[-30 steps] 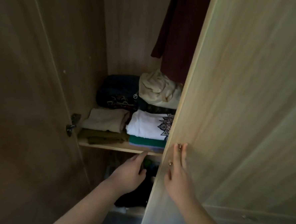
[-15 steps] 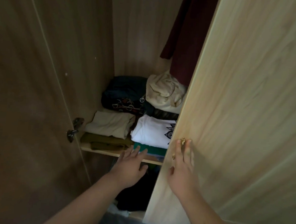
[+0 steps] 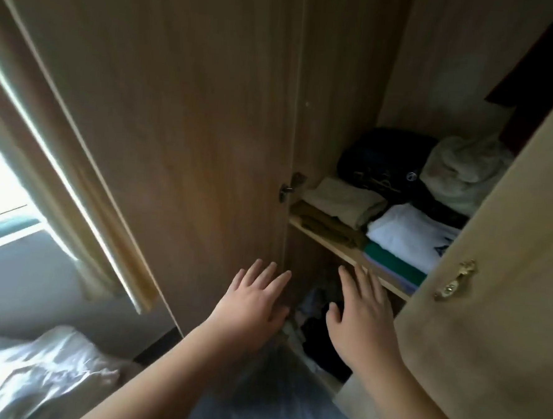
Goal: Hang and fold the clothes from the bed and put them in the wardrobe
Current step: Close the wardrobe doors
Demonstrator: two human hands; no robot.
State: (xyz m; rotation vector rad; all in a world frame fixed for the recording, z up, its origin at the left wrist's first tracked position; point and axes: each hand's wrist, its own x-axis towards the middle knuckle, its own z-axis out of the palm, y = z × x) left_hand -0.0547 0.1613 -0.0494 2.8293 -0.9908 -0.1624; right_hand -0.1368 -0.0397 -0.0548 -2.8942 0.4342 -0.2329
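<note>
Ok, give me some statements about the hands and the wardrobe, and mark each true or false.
1. The left hand and right hand are both open and hold nothing. True.
2. The white T-shirt lies on a green folded garment. True.
3. The right hand grips the door handle. False: it is apart from the gold handle, fingers spread.
4. The wardrobe shelf is bare. False: the shelf holds folded clothes.

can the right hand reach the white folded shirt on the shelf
Probably yes: the right hand hovers open just below the shelf, with nothing between it and the white folded shirt; the right door hides only the shirt's right end.
</note>
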